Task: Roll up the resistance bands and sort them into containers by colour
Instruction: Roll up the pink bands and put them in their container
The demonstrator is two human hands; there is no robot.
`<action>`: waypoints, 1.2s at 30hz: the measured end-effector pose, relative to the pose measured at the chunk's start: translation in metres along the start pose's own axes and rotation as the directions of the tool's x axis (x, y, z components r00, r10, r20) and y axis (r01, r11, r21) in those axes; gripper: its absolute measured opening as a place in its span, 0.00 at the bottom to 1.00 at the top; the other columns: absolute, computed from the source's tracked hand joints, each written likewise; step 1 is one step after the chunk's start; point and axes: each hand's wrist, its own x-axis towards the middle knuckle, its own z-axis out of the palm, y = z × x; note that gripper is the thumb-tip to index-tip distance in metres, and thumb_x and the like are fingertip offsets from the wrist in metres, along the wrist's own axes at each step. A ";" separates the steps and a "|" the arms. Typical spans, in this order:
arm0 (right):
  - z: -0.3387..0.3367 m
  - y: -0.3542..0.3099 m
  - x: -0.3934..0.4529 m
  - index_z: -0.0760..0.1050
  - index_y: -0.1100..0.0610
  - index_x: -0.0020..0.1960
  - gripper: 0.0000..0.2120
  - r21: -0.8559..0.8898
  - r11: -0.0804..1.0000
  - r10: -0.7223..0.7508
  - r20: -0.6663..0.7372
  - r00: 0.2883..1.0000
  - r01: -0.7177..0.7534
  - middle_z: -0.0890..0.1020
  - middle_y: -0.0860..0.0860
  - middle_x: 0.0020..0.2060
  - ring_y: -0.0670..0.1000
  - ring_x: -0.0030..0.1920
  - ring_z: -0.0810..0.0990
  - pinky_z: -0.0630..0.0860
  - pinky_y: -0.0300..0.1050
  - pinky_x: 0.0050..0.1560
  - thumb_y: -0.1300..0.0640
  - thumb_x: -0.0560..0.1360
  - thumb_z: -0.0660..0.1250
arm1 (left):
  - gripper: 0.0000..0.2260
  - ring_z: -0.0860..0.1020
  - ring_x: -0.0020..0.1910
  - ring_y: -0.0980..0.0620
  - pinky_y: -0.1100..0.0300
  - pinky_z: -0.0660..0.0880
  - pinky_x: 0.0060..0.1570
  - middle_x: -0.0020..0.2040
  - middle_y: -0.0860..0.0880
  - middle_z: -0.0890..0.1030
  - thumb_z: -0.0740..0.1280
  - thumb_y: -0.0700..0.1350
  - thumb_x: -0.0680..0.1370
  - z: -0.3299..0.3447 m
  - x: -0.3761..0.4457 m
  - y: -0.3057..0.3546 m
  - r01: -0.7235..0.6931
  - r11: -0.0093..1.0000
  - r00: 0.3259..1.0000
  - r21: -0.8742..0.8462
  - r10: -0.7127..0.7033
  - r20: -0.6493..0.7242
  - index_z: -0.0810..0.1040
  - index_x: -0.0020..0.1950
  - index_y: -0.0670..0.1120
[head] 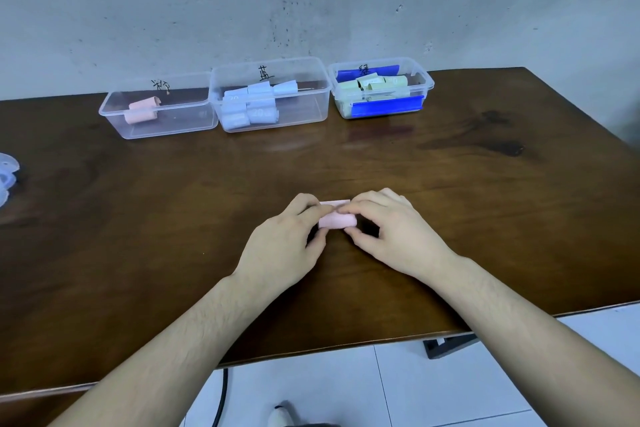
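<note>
Mid-table | both hands [282, 239] [398, 236] grip pink band [336, 219] | containers [270, 97] well apart

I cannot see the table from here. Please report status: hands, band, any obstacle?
Left hand and right hand both pinch pink band, nearly rolled, on table. Pink container far left, holds two rolls. Path looks free.

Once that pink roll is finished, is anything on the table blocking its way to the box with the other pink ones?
Nothing visible does. Bare table lies between the pink roll and the open-topped left container, which holds pink rolls.
</note>
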 end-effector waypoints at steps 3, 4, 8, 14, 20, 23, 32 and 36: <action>0.003 0.002 0.004 0.78 0.43 0.66 0.16 -0.034 0.999 0.011 -0.023 1.000 -0.012 0.78 0.38 0.57 0.44 0.57 0.70 0.72 0.51 0.58 0.49 0.79 0.68 | 0.13 0.74 0.32 0.55 0.63 0.71 0.28 0.57 0.59 0.72 0.67 0.48 0.79 0.000 0.002 -0.001 -0.031 0.999 0.999 0.019 0.031 0.013 0.77 0.63 0.53; 0.003 0.003 0.005 0.77 0.43 0.66 0.16 -0.047 0.999 0.012 -0.027 1.000 -0.013 0.78 0.39 0.57 0.44 0.57 0.70 0.71 0.50 0.58 0.49 0.79 0.68 | 0.13 0.74 0.32 0.55 0.63 0.70 0.28 0.57 0.59 0.73 0.67 0.48 0.78 0.001 0.003 -0.003 -0.034 0.999 0.999 0.031 0.034 0.019 0.77 0.63 0.52; 0.004 0.003 0.007 0.77 0.44 0.66 0.17 -0.071 0.997 0.020 -0.059 0.998 -0.024 0.75 0.39 0.58 0.46 0.58 0.69 0.71 0.50 0.58 0.49 0.77 0.68 | 0.13 0.75 0.32 0.55 0.64 0.68 0.26 0.56 0.58 0.74 0.68 0.48 0.78 0.003 0.008 -0.007 -0.025 0.998 1.000 0.057 0.025 0.008 0.78 0.63 0.53; 0.001 0.005 0.011 0.77 0.42 0.63 0.14 -0.068 0.997 0.023 -0.015 1.000 -0.023 0.76 0.37 0.57 0.44 0.58 0.68 0.70 0.49 0.60 0.49 0.78 0.69 | 0.15 0.76 0.35 0.55 0.63 0.70 0.29 0.59 0.60 0.72 0.66 0.51 0.79 0.006 0.014 -0.011 0.001 0.998 1.000 0.064 -0.002 0.019 0.76 0.67 0.56; 0.002 0.009 0.022 0.78 0.43 0.63 0.13 -0.050 0.998 0.048 0.005 0.999 -0.048 0.78 0.38 0.57 0.45 0.57 0.70 0.69 0.49 0.61 0.48 0.79 0.67 | 0.13 0.76 0.35 0.55 0.65 0.69 0.27 0.57 0.60 0.74 0.67 0.49 0.79 0.007 0.020 -0.013 -0.015 0.999 1.000 0.039 0.014 0.009 0.76 0.64 0.57; 0.002 0.010 0.027 0.78 0.43 0.63 0.13 -0.030 0.997 0.066 0.014 0.998 -0.065 0.78 0.38 0.58 0.45 0.59 0.69 0.69 0.50 0.63 0.48 0.79 0.67 | 0.11 0.78 0.39 0.55 0.59 0.76 0.33 0.57 0.60 0.74 0.64 0.51 0.81 0.007 0.027 -0.014 0.033 0.999 0.999 0.000 -0.033 0.023 0.76 0.63 0.59; -0.002 0.002 0.037 0.78 0.46 0.66 0.16 0.267 0.944 0.199 0.006 0.980 -0.194 0.82 0.42 0.53 0.42 0.53 0.77 0.75 0.41 0.58 0.52 0.78 0.68 | 0.16 0.76 0.44 0.63 0.70 0.70 0.45 0.54 0.61 0.76 0.64 0.47 0.81 0.001 0.037 -0.013 0.297 0.841 0.954 -0.452 -0.274 0.118 0.70 0.67 0.60; 0.001 -0.011 0.048 0.79 0.44 0.60 0.13 0.548 0.796 0.306 0.003 0.952 -0.258 0.82 0.44 0.44 0.43 0.43 0.79 0.76 0.36 0.48 0.54 0.77 0.71 | 0.14 0.82 0.46 0.55 0.59 0.77 0.50 0.54 0.52 0.80 0.64 0.47 0.82 -0.003 0.039 -0.013 0.393 0.556 0.891 -0.733 -0.428 0.153 0.71 0.66 0.58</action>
